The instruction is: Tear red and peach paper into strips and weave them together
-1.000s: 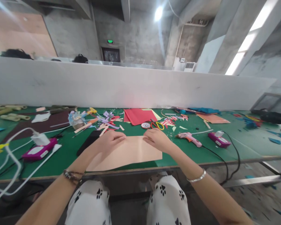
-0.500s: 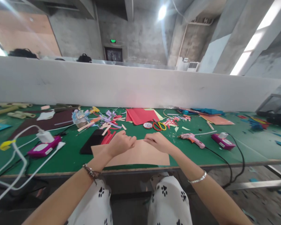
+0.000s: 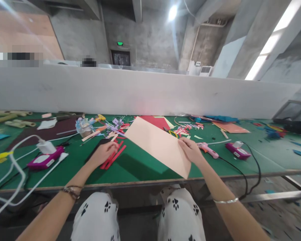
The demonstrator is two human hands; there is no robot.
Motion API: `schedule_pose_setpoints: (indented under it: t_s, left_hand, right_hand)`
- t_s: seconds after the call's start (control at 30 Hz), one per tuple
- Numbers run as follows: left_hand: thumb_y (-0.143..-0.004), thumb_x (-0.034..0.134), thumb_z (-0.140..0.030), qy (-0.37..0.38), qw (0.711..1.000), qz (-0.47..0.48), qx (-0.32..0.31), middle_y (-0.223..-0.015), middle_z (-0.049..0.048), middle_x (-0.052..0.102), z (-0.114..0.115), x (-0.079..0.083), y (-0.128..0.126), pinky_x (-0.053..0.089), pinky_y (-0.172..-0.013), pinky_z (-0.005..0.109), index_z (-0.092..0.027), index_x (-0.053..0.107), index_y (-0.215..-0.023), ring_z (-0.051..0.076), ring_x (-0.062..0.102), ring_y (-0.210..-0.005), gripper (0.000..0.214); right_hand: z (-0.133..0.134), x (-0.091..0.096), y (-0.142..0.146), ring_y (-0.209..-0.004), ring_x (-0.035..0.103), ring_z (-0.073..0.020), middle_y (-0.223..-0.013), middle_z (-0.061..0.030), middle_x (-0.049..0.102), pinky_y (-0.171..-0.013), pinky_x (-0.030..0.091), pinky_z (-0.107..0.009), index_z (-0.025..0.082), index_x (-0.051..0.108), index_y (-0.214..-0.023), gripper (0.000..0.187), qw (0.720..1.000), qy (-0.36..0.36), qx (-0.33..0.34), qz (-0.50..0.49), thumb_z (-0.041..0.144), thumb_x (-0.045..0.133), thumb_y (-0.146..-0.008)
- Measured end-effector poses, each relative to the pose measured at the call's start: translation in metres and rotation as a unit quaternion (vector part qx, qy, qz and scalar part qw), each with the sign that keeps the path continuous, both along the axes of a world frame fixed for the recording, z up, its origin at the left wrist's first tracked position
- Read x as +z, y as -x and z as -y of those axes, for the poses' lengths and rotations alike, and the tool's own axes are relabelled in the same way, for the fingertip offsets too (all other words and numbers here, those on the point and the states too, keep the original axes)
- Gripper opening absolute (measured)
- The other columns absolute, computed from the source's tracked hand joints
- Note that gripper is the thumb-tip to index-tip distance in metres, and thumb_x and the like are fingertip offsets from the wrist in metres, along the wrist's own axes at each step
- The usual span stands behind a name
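Observation:
A sheet of pale peach paper (image 3: 158,144) is tilted up off the table, its right edge pinched by my right hand (image 3: 190,150). My left hand (image 3: 104,154) is away from the sheet, low over the table on the left. Its curled fingers are against several red paper strips (image 3: 115,156) and appear closed on them, though the fingertips are partly hidden. A flat black object (image 3: 96,147) lies mostly covered beneath that hand. Behind the peach sheet, red paper (image 3: 155,121) and the yellow handle of scissors (image 3: 174,134) show in part.
Paper scraps (image 3: 117,126) and a wrapped cup (image 3: 84,126) lie back left. A pink glue gun (image 3: 208,150) is right of my right hand, its cord trailing off the edge. Purple power strips (image 3: 46,159) stand at both sides, with white cables on the left. A white partition (image 3: 145,90) closes the back.
My left hand has let go of the peach sheet and moved left to the red strips. My right hand has swung the sheet up and turned it, moving slightly right.

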State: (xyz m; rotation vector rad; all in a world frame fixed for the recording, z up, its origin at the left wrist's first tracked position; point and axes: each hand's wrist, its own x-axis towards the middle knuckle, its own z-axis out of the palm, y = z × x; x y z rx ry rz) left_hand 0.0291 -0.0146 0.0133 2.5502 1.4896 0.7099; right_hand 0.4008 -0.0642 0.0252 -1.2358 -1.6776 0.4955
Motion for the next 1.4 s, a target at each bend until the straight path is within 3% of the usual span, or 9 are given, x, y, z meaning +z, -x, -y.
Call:
schedule_pose_setpoints:
  t_s: [0.07,0.13,0.23,0.37,0.53,0.67,0.83,1.03,1.4]
  left_hand:
    - [-0.088,0.028,-0.037,0.066,0.996,0.048,-0.048,-0.095,0.0054,0.068,0.008,-0.007,-0.026,0.045,-0.061,0.023,-0.018,0.051,-0.112,0.015,0.064,-0.073,0.039]
    - [-0.085,0.038,-0.044,0.263,0.929,0.212,-0.152,-0.116,0.0117,0.060,0.017,-0.011,-0.055,0.047,-0.075,0.027,-0.017,0.042,-0.125,0.019,0.060,-0.096,0.048]
    - [-0.079,0.049,-0.049,0.340,0.869,0.320,-0.167,-0.112,0.0110,0.061,0.026,-0.008,-0.087,0.045,-0.081,0.030,-0.016,0.050,-0.117,0.022,0.057,-0.101,0.051]
    - [-0.078,0.047,-0.051,0.235,0.915,0.318,-0.087,-0.077,0.0033,0.063,0.022,0.002,-0.094,0.045,-0.073,0.029,-0.014,0.060,-0.080,0.018,0.057,-0.077,0.039]
    - [-0.076,0.053,-0.046,0.197,0.942,0.252,-0.102,-0.058,-0.0028,0.052,0.018,0.026,-0.082,0.038,-0.062,0.023,-0.016,0.055,-0.058,0.013,0.049,-0.063,0.035]
    - [-0.084,0.046,-0.038,0.060,0.981,0.047,-0.178,-0.064,-0.0017,0.056,0.024,0.059,-0.086,0.033,-0.057,0.022,-0.015,0.056,-0.062,0.011,0.049,-0.062,0.033]
    - [-0.085,0.047,-0.026,-0.128,0.951,-0.205,-0.192,-0.058,0.0002,0.061,0.033,0.082,-0.107,0.029,-0.054,0.024,-0.016,0.059,-0.064,0.013,0.054,-0.057,0.027]
    - [-0.079,0.048,-0.009,-0.262,0.882,-0.315,-0.232,-0.054,0.0019,0.062,0.041,0.064,-0.124,0.028,-0.054,0.030,-0.015,0.057,-0.060,0.016,0.056,-0.054,0.022]
    - [-0.078,0.055,-0.008,-0.187,0.882,-0.336,-0.274,-0.063,0.0047,0.065,0.041,0.012,-0.120,0.030,-0.059,0.031,-0.013,0.060,-0.066,0.017,0.056,-0.062,0.013]
  right_hand:
    - [0.000,-0.010,0.018,-0.059,0.043,-0.0129,-0.060,0.0018,0.047,-0.055,0.035,-0.023,0.019,0.047,-0.065,0.028,0.997,0.000,-0.023,-0.076,0.042,0.042,-0.080]
    - [0.000,-0.021,0.039,-0.061,0.044,-0.0133,-0.063,0.0014,0.048,-0.056,0.036,-0.023,0.019,0.048,-0.067,0.029,0.990,0.006,-0.041,-0.136,0.043,0.040,-0.081]
    - [0.001,-0.035,0.067,-0.063,0.045,-0.0132,-0.067,0.0011,0.050,-0.058,0.037,-0.023,0.018,0.050,-0.073,0.028,0.982,0.007,-0.037,-0.186,0.043,0.040,-0.082]
    - [0.000,-0.052,0.083,-0.057,0.041,-0.0117,-0.061,0.0030,0.042,-0.054,0.035,-0.023,0.019,0.047,-0.070,0.027,0.981,0.034,-0.009,-0.193,0.042,0.039,-0.082]
    - [-0.002,-0.064,0.077,-0.058,0.047,-0.0129,-0.066,0.0020,0.047,-0.054,0.041,-0.025,0.018,0.046,-0.092,0.023,0.988,0.073,0.008,-0.137,0.036,0.046,-0.078]
    - [0.011,-0.043,0.069,-0.093,0.052,-0.0195,-0.102,-0.0093,0.052,-0.079,0.045,-0.035,0.018,0.036,-0.121,0.046,0.994,-0.090,-0.059,0.000,0.024,0.049,-0.078]
    - [0.027,-0.011,0.065,-0.116,0.040,-0.0218,-0.130,-0.0108,0.037,-0.093,0.040,-0.039,0.025,0.030,-0.132,0.052,0.951,-0.218,0.020,0.220,0.018,0.044,-0.083]
    - [0.023,-0.023,0.065,-0.104,0.046,-0.0225,-0.128,-0.0100,0.043,-0.086,0.042,-0.037,0.023,0.044,-0.126,0.043,0.898,-0.239,-0.025,0.368,0.015,0.046,-0.083]
    - [0.027,-0.062,0.065,-0.071,0.049,-0.0165,-0.074,-0.0022,0.059,-0.065,0.031,-0.030,0.018,0.057,-0.083,0.012,0.864,-0.210,-0.029,0.457,0.020,0.047,-0.088]
